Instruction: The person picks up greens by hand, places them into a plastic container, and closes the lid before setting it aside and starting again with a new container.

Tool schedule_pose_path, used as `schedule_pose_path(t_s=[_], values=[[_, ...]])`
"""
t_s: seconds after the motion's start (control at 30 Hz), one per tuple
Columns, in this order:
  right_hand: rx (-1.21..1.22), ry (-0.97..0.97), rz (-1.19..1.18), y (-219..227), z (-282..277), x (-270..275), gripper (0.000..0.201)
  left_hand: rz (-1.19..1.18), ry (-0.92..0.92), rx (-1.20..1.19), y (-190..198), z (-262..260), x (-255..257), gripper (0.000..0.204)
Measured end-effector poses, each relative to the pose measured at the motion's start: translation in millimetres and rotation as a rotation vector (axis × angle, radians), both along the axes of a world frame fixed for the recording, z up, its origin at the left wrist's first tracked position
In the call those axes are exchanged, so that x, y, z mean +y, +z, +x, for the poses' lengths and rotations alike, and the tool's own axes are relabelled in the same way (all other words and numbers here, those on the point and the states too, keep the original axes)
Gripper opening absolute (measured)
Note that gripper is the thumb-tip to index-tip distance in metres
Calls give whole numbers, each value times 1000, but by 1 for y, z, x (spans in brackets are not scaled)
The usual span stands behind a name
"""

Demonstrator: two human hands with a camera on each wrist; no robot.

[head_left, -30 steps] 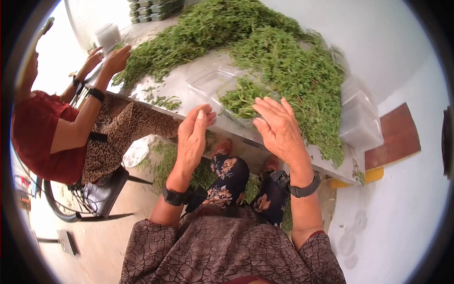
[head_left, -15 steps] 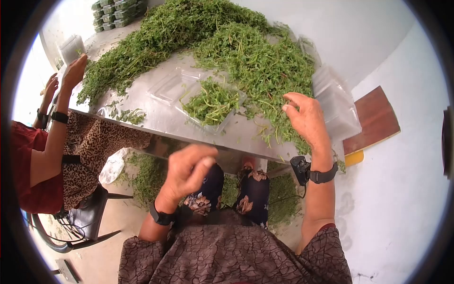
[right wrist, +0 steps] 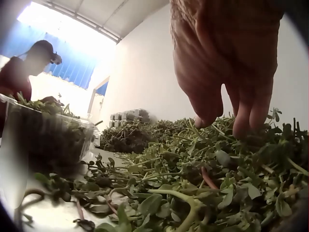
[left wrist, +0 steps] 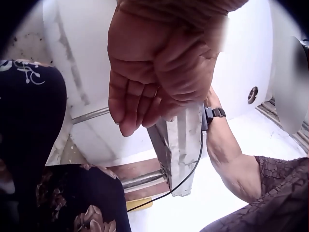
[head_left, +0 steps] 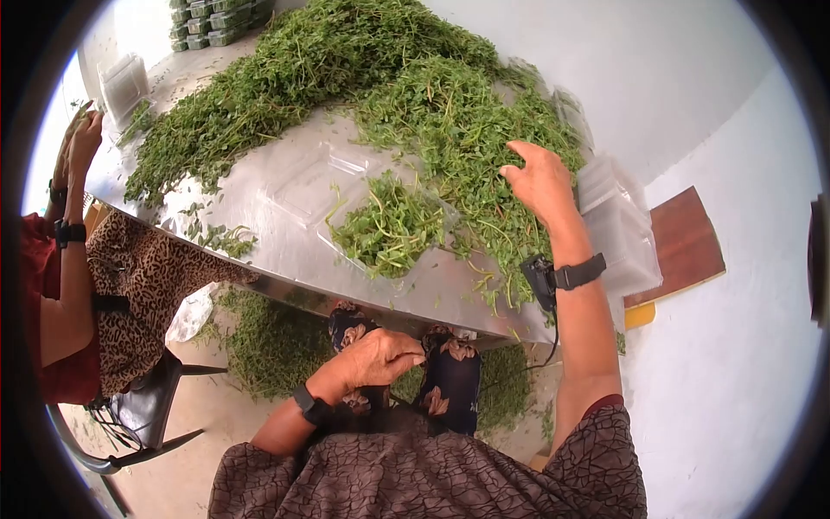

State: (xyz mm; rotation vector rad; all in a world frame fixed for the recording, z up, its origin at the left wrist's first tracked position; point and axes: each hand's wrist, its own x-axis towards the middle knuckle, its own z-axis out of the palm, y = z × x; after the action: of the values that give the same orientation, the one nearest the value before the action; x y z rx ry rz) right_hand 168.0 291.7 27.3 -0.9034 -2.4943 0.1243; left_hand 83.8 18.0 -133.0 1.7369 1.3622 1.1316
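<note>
1. Since 0.5 s ago my left hand (head_left: 373, 356) has dropped from table-edge height to below the table (head_left: 285, 251), just over my lap; my right hand (head_left: 540, 182) has slid further up into the herb pile (head_left: 415, 78).
2. Right hand: fingers (right wrist: 241, 116) loosely spread, pointing down, tips touching the greens. Wrist view shows them resting on stems and leaves, nothing pinched yet.
3. Left hand: fingers (left wrist: 130, 104) lie close together, gently curled, palm bare, holding nothing. It hangs under the table edge, well apart from the greens.
4. Clear tray (head_left: 389, 229) sits near the table's front edge, between my two arms, w/ its lid part (head_left: 307, 177) lying open beside it. It's already part-filled w/ greens. Pile starts just beside it, to the right and behind.
5. Step in hand, as I judge it: gathering another bunch from the pile for the tray.
6. Next move calls for closing the right fingers round a loose clump, lifting it free w/o dragging tangled stems, then carrying it left to the tray. Left hand would prob. need to come back up to steady the tray.
7. Other person (head_left: 78, 259) sits at the left end of the table, working their own greens.
</note>
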Motion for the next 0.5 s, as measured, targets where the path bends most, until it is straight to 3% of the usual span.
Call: schedule_pose_path(t_s=[0.07,0.23,0.33,0.4,0.47,0.5], values=[[-32,-18,46,-6,-8,3,43,-22,-6,-19,-12,0,3,18],[-168,-64,193,-16,-17,19,18,-90,-38,-30,-46,-4,6,19],[-178,-37,326,-14,-13,22,5,-255,-30,-181,-60,-6,5,19],[7,-107,215,-8,-7,19,4,-414,127,-239,-60,-8,5,19],[100,-93,154,-1,3,16,6,-380,135,-361,-74,-9,4,19],[188,-86,1,2,8,14,7,-349,141,-477,-75,-9,5,19]])
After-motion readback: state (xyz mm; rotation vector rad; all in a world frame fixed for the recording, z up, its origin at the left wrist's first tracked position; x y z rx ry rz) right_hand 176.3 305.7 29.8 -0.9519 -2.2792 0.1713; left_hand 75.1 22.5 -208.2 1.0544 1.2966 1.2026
